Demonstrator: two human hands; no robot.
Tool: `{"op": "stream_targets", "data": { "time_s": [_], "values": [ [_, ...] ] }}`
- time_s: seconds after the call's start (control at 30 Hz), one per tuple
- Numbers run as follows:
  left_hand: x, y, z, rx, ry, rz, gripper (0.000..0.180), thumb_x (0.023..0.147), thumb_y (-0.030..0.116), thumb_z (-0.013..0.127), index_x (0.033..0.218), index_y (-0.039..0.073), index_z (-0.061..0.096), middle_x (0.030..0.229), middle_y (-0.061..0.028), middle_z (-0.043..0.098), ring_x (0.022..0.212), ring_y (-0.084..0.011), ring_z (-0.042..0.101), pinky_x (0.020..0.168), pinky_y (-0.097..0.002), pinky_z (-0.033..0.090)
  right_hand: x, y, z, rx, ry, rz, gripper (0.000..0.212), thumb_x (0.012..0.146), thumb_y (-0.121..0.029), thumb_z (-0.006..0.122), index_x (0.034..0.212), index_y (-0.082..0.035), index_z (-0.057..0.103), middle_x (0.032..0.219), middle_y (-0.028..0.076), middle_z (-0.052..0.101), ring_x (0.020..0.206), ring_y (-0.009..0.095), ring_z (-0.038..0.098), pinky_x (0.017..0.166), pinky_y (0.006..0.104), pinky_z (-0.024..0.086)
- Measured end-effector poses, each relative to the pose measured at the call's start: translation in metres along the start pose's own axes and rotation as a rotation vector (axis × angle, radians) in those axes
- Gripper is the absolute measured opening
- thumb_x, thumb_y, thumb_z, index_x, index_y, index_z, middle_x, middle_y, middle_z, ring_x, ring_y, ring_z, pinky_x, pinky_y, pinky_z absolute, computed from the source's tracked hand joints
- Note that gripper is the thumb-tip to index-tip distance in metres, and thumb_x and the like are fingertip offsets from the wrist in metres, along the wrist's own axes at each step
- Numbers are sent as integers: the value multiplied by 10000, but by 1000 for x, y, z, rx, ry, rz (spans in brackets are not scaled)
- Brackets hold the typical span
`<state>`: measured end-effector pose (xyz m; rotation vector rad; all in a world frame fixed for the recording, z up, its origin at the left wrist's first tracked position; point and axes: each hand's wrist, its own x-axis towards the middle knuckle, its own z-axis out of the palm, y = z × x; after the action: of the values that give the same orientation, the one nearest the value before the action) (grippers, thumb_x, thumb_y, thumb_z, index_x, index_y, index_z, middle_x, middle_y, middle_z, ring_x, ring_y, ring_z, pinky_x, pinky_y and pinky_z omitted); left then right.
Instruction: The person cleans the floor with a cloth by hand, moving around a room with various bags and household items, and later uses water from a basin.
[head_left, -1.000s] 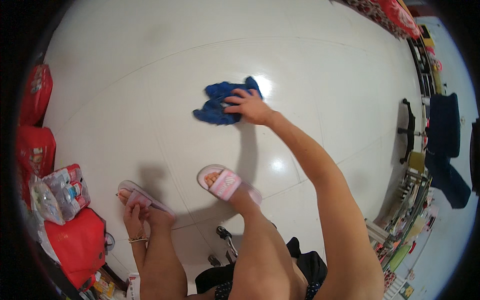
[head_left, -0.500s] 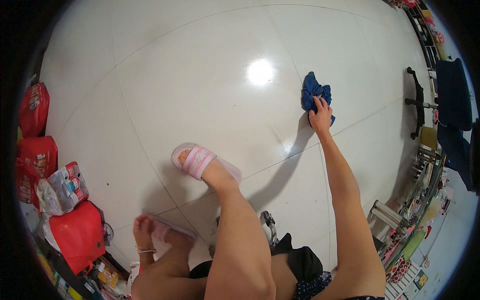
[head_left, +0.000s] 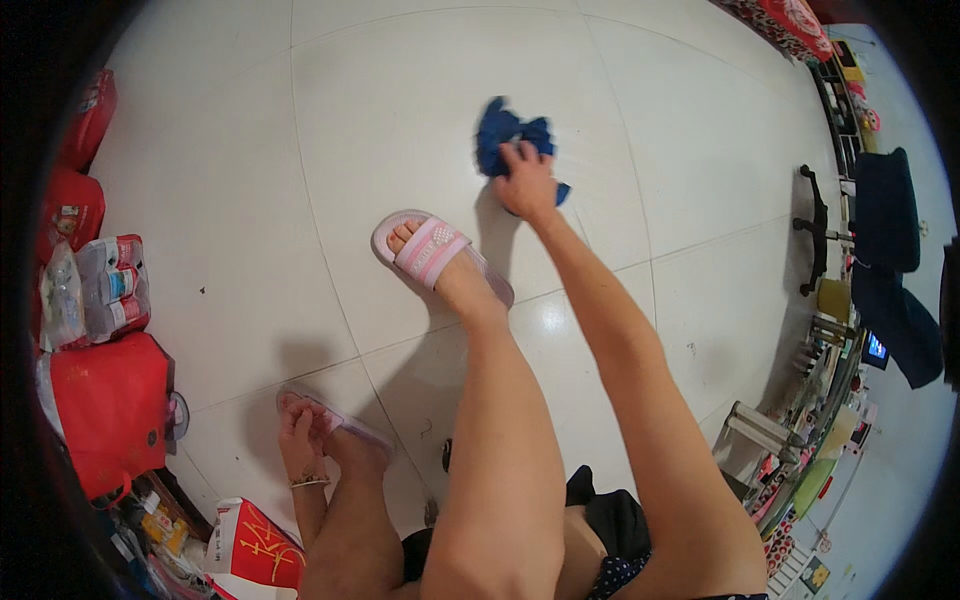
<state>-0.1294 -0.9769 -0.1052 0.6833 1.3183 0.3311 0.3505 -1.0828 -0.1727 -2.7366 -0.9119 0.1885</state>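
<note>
Nearest, the left hand (head_left: 303, 428) hangs by the left foot (head_left: 352, 452), well apart from the blue cloth (head_left: 493, 138); its fingers are bent, but whether they hold something I cannot tell. Farther, the right hand (head_left: 528, 184) has its grip upon this bunched cloth, on the floor (head_left: 420, 100). The cloth extends beyond the fingertips, its length slanting from far left to near right.

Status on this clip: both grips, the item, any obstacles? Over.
Right grip on the blue cloth. Left grip by the left slipper, nothing seen held. Cloth crumpled on the white floor. Right slipper nearby, apart from it.
</note>
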Motion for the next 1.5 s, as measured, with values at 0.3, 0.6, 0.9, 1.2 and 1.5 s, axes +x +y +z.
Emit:
{"op": "stream_targets", "data": {
  "time_s": [0.3, 0.6, 0.9, 1.2, 1.5],
  "values": [
    [-17, 2, -10, 134, -70, 91, 144, 886, 108, 480, 998, 27, 520, 796, -25, 554, 630, -109, 521, 538, -221, 437, -121, 45, -27, -77, -319, -538, 430, 743, -75, 542, 1127, -270, 531, 1312, -2, 398, 1224, 289, 318, 869, 574, 330],
    [-20, -15, -9, 360, -102, 56, 125, 878, 135, 517, 967, 48, 519, 809, -60, 575, 582, -112, 518, 527, -222, 444, -132, 175, -63, -132, -164, -637, 387, 755, -84, 536, 1091, -275, 545, 1284, -31, 432, 1220, 240, 341, 913, 504, 295],
    [-23, -5, 0, 565, -121, 62, 98, 872, 137, 529, 944, 71, 519, 779, -50, 566, 584, -119, 549, 505, -226, 450, -198, 379, -120, -207, -184, 9, 561, 740, 16, 491, 1211, -287, 468, 1332, -27, 390, 1253, 256, 309, 950, 542, 259],
    [-40, -7, 47, 783, -124, -9, 128, 873, 173, 536, 960, 84, 510, 784, -34, 556, 574, -96, 541, 509, -209, 433, -287, 513, -132, -154, -80, 457, 613, 737, 55, 493, 1244, -285, 440, 1366, 19, 352, 1231, 301, 329, 879, 636, 314],
    [-33, -7, 88, 775, -237, -39, 160, 871, 196, 541, 975, 79, 506, 795, -37, 560, 573, -104, 545, 506, -216, 432, -305, 494, -121, -90, 59, 515, 591, 653, -25, 589, 1184, -263, 485, 1298, 33, 401, 1142, 353, 383, 814, 574, 397]
  ]
}}
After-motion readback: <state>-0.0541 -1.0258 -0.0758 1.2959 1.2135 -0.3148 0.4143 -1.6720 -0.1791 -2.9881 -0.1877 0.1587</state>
